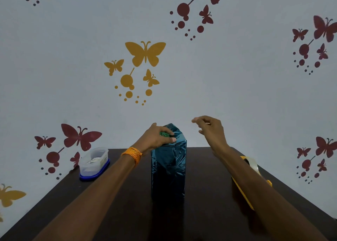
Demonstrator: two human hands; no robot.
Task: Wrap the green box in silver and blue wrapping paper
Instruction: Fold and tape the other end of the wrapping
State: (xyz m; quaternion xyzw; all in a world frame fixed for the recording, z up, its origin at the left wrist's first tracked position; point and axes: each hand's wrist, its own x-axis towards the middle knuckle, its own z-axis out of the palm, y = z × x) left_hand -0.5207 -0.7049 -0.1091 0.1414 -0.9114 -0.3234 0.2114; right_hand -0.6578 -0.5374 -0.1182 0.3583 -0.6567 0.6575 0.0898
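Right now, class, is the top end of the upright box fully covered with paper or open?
Open: the green box shows through a gap in the wrapping paper at the top, by the left hand.

L hand (156,138) presses blue wrapping paper (168,167) onto top of upright green box (165,134); R hand (209,129) hovers beside, fingers loose, apart. Yellow tape dispenser (252,164) behind R forearm.
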